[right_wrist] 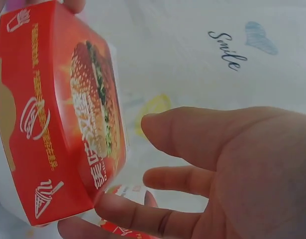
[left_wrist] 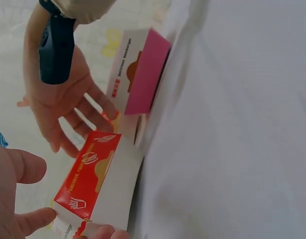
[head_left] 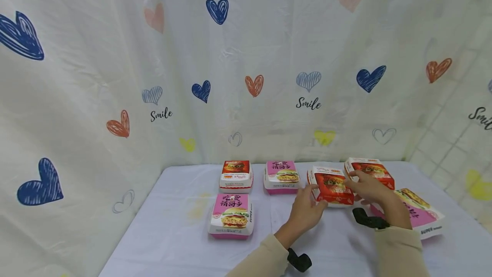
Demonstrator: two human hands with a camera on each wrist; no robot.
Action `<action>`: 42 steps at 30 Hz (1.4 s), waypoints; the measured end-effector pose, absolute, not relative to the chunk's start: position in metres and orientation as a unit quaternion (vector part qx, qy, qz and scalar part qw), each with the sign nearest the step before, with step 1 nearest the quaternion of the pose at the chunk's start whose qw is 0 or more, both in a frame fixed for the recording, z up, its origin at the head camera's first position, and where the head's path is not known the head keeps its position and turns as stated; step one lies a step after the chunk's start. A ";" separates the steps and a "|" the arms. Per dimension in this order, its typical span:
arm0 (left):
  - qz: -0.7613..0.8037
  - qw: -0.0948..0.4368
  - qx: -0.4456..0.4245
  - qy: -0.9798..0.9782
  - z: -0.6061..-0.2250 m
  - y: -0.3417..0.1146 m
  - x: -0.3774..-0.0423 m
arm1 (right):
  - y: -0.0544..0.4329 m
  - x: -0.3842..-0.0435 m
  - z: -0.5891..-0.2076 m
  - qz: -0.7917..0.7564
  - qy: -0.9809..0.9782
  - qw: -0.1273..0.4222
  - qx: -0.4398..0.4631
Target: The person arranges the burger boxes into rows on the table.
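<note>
A red-and-white burger box sits on the table between my two hands. My left hand touches its left side; in the left wrist view the forefinger rests at a corner of the box, other fingertips lie along its end, and the thumb stands away from it. At the opposite side is my right hand, its fingertips right at the box's near corner. In the right wrist view the thumb and fingers of that hand are spread, with the thumb off the box.
Another red-and-white box stands behind my right hand. A pink-and-white box lies at an angle beside the right forearm. Farther left are a red-and-white box and two pink-and-white boxes, one nearer the front. A heart-printed curtain hangs behind the table.
</note>
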State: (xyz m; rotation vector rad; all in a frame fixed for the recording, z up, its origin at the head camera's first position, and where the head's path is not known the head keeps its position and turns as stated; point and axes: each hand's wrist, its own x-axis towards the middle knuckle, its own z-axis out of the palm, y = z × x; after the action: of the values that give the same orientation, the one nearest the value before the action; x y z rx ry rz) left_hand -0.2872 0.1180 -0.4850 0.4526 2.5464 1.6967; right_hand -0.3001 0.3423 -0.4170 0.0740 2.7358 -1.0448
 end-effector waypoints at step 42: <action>0.298 0.055 0.285 0.909 -0.474 0.040 -0.276 | 0.317 -0.278 -0.441 -0.360 0.921 0.126 -0.079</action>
State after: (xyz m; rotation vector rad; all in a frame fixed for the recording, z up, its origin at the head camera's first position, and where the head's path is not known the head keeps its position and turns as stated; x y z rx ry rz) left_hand -0.2759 0.0400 -0.4743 0.8665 2.7609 0.9047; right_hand -0.2783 0.3172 -0.4407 -0.2303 2.6817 -1.0486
